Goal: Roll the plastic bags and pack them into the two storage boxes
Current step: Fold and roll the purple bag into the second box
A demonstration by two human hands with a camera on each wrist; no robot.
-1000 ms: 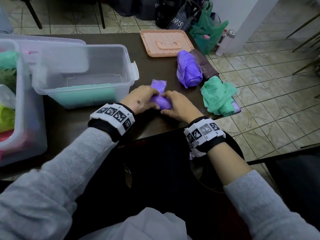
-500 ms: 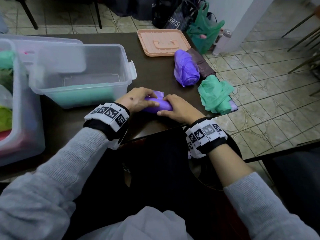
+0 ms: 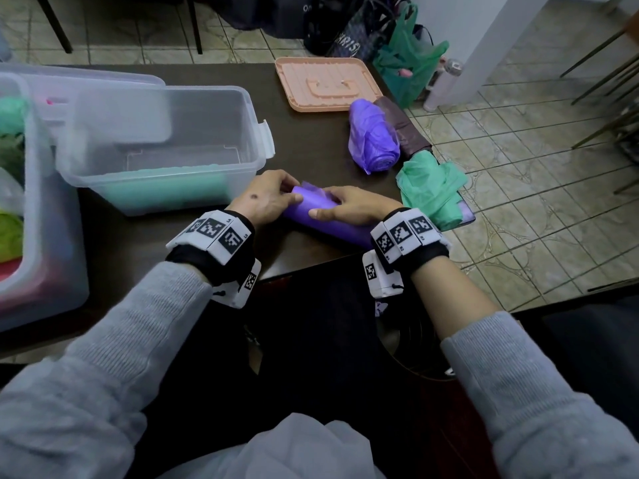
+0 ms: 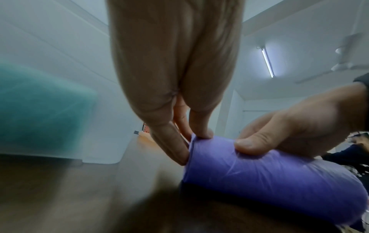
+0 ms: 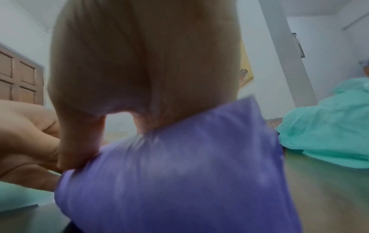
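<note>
While the rolled purple bag point(image 3: 321, 219) lies on the dark worktop point(image 3: 311, 146) just in front of the clear storage box point(image 3: 166, 150), the left hand point(image 3: 266, 198) pinches its end and the right hand point(image 3: 352, 205) curls its fingers point(image 4: 247, 145) over it.

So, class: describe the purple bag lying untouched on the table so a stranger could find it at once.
Start at the dark table, then the peach lid at its far edge. Just nearer lies a purple bag, a crumpled roll; no hand is on it.
</note>
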